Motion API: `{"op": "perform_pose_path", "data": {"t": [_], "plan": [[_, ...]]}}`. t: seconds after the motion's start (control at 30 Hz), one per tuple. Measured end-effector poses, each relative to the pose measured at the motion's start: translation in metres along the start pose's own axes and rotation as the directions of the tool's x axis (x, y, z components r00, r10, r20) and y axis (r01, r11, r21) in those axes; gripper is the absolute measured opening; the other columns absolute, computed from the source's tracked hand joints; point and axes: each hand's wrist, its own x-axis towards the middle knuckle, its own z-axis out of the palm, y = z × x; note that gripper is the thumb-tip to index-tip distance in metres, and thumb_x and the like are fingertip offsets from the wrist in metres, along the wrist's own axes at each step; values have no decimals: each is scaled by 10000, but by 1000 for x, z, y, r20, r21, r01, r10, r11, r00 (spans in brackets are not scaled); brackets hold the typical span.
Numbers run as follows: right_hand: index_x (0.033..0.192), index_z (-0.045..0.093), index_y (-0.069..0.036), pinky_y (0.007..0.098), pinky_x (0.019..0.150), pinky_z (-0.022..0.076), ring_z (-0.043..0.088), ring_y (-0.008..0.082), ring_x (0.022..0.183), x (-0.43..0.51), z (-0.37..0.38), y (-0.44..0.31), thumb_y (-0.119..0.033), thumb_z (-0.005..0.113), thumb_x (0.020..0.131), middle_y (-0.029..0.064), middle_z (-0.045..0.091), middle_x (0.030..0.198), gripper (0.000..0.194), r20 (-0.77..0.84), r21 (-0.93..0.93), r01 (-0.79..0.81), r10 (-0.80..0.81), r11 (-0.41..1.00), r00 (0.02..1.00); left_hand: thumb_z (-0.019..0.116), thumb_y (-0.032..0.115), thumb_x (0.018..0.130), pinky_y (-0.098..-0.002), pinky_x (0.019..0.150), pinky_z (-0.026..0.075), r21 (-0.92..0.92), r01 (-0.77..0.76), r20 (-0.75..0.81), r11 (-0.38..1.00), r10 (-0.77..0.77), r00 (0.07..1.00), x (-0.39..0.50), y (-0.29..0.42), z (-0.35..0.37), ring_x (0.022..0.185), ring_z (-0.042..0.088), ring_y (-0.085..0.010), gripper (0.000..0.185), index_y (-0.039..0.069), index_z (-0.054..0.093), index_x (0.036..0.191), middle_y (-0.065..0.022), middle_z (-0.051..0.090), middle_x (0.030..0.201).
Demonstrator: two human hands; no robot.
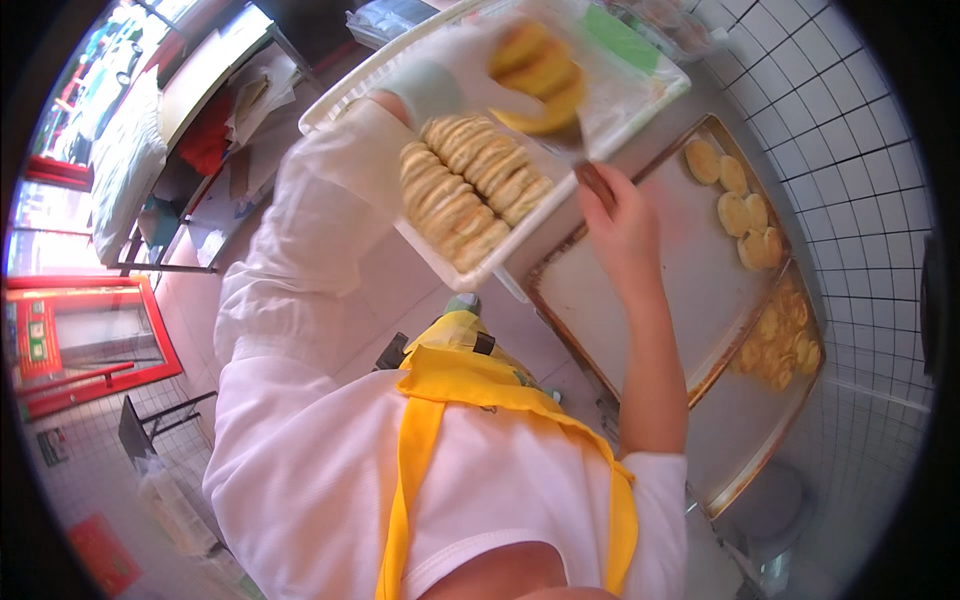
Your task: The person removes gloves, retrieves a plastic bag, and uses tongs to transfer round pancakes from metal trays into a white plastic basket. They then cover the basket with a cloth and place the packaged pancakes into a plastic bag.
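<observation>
My right hand grips the brown handle of a spatula whose metal blade is blurred. Several yellow-brown round pastries ride on that blade, above a white plastic crate. Inside the crate, two rows of flat round pastries stand packed on edge. My left arm wears a loose white oversleeve and reaches over the crate's left side. A pale, blurred covering, perhaps a glove, hides most of my left hand, beside the far end of the rows; its fingers cannot be made out.
On the right, a baking tray with browned rims holds several round pastries along its far side. A nearer tray bears a heap of yellow pastries. A tiled wall borders the trays. Shelving stands left.
</observation>
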Motion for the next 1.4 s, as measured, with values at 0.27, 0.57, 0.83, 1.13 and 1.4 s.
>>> {"op": "perform_pose_path", "data": {"t": [0.27,0.57,0.83,1.13,1.4], "plan": [[927,671,-10,426,751,490,624,379,821,138,124,-47,-192,543,820,226,650,849,247,377,-295,10,106,956,920,772,244,757,-289,914,463,-96,381,569,919,-263,779,-1,-245,-29,1006,576,-127,710,0,443,1336,-57,611,1144],[886,661,-51,410,774,492,630,306,880,193,135,-1,-163,537,841,147,665,945,173,208,-641,255,-156,724,966,623,251,799,-381,864,483,292,163,505,942,-297,811,4,-266,-13,974,611,-368,583,67,469,1330,-233,636,1047],[743,648,-24,447,658,494,636,305,680,177,201,16,-209,518,807,179,635,705,235,264,-33,-172,175,984,949,558,215,835,-461,739,505,382,-273,651,883,-47,758,-26,-289,-11,870,633,-383,265,44,655,1015,-209,657,924],[1177,579,-50,351,848,495,624,253,1025,55,1,55,-86,565,865,112,652,1094,314,-211,-97,-45,23,994,977,530,197,918,-297,740,496,114,189,194,975,-209,959,82,-153,-42,827,661,-180,312,69,599,1194,-147,680,951],[1191,598,-67,287,718,498,619,144,835,-226,-239,133,-122,563,885,46,671,942,312,-736,173,-496,447,851,509,631,141,813,-406,1076,310,81,-666,390,742,591,706,133,124,100,1319,355,-334,613,118,416,1387,-147,429,1397]]}}
